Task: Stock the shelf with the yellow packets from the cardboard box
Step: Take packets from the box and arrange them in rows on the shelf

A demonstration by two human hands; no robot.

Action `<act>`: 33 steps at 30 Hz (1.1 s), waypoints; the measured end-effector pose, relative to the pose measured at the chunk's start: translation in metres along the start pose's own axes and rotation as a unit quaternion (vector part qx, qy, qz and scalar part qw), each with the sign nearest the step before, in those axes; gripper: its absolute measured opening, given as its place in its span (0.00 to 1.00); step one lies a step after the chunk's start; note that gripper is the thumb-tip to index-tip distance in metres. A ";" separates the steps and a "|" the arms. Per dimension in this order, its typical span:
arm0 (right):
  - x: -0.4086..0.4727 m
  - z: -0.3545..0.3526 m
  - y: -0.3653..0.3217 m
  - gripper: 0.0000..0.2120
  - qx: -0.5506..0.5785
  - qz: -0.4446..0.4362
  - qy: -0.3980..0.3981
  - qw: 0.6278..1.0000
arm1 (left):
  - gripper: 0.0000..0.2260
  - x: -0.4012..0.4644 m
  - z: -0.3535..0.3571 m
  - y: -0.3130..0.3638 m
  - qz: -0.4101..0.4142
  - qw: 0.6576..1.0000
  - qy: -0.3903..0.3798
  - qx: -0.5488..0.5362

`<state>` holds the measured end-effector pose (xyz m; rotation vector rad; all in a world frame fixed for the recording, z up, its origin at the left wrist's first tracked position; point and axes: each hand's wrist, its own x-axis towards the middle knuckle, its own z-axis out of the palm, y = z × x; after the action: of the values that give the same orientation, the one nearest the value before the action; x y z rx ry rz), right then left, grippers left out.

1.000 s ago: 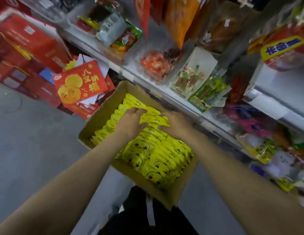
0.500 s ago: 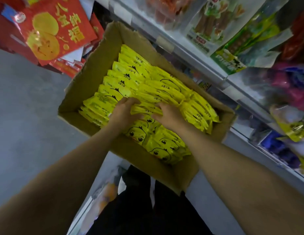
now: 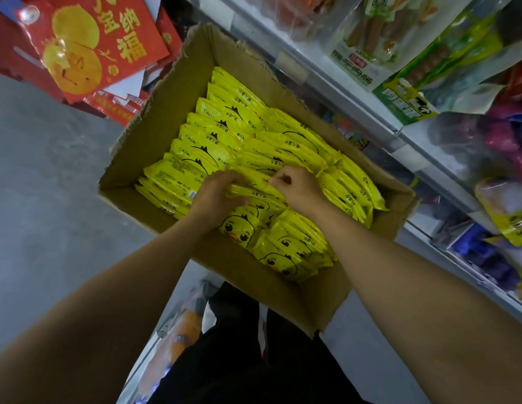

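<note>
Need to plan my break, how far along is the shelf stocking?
Early. Done: no yellow packets visible on the shelf. In hand: left hand and right hand gripping yellow packets inside the cardboard box. Left: nearly the whole box.

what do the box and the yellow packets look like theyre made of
Box: brown corrugated cardboard by the look, matte, with ragged torn top edges. Yellow packets: probably thin plastic film, glossy, judging by the sheen and creases where both hands grip.

The cardboard box [image 3: 155,141] is open on top, packed wall to wall with yellow packets [image 3: 294,147]. Bare grey floor [image 3: 50,199] lies left. The shelf [image 3: 370,112], crowded with hanging bags [image 3: 429,68], hems the right side.
</note>
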<state>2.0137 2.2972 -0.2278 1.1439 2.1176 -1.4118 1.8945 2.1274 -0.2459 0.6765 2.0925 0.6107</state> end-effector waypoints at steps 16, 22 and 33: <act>-0.017 -0.032 0.009 0.13 0.322 0.093 0.007 0.942 | 0.27 0.015 0.012 0.015 -0.042 0.996 -0.046 0.068; -0.029 -0.042 0.021 0.08 0.348 0.069 0.055 0.933 | 0.28 0.009 0.014 0.011 -0.053 0.993 -0.068 0.084; -0.070 -0.059 0.021 0.09 0.376 0.068 0.089 0.920 | 0.17 -0.031 -0.008 0.027 -0.153 0.975 -0.100 -0.130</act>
<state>2.0809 2.3236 -0.1678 1.6976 1.5565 -2.2046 1.9108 2.1254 -0.2070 0.2493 1.8383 0.5997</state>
